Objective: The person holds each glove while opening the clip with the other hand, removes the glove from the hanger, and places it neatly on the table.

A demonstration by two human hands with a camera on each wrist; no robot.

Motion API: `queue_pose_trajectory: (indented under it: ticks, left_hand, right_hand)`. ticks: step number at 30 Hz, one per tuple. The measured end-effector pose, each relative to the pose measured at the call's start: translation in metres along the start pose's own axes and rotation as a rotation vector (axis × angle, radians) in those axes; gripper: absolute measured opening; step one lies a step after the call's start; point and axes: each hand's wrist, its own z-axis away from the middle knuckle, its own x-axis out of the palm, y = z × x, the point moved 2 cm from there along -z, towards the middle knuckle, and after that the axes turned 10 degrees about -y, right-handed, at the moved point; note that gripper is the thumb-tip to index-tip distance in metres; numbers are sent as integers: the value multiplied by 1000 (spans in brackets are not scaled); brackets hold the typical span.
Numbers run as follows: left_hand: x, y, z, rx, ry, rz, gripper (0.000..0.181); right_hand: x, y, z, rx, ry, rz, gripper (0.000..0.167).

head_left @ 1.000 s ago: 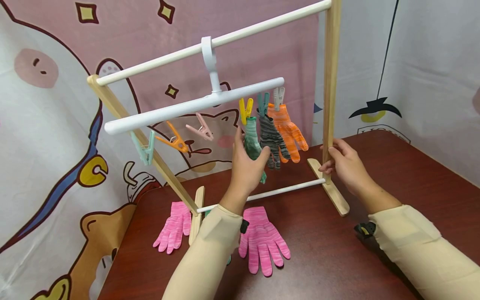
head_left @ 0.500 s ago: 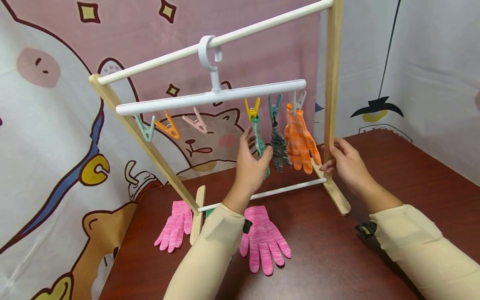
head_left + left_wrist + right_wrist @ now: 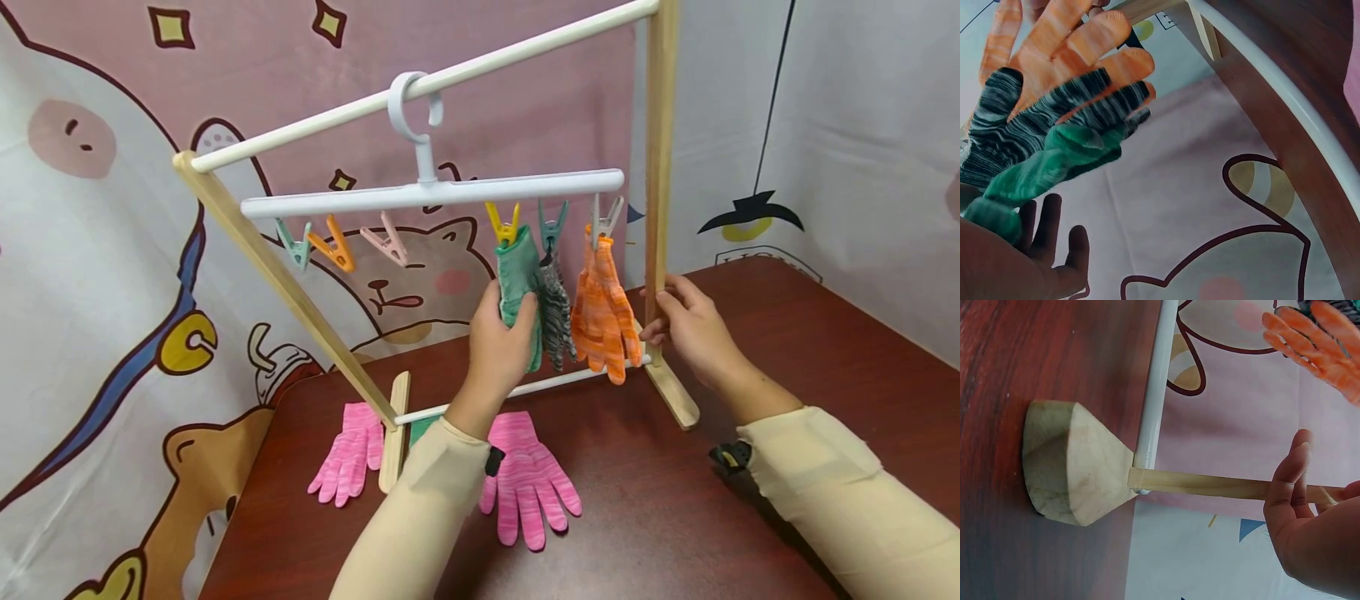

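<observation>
My left hand (image 3: 497, 354) holds a green glove (image 3: 517, 271) between thumb and fingers. The glove hangs from a yellow clothespin (image 3: 503, 222) on a white hanger (image 3: 438, 194). To its right hang a black-and-grey striped glove (image 3: 555, 317) under a teal clothespin (image 3: 552, 221), and an orange glove (image 3: 606, 312) under a grey one. In the left wrist view the green glove (image 3: 1041, 172) lies against the striped glove (image 3: 1054, 106). My right hand (image 3: 693, 333) grips the right wooden post (image 3: 660, 167) of the rack low down; its fingers curl round the post in the right wrist view.
The hanger hooks over the rack's top rod (image 3: 517, 57). Mint, orange (image 3: 333, 243) and pink clothespins dangle bare on its left half. Pink gloves (image 3: 525, 492) lie on the dark red table (image 3: 645, 508), with a green piece (image 3: 423, 427) partly hidden by my left sleeve.
The hanger has turned on the rod, its right end swinging rightward with the gloves. The green glove has come between my left thumb and fingers. My right hand stays on the post.
</observation>
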Motion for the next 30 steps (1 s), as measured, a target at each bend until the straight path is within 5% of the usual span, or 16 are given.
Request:
queue_pose_trajectory:
  ticks: [13,30]
  left_hand:
    - [-3,-4,15,63,56,-29,23]
    - [-3,-8,29,6,74,76,26]
  right_hand:
    - [0,1,-1,-10,2,-7,40]
    - [1,-1,1,-9,4,-25,34]
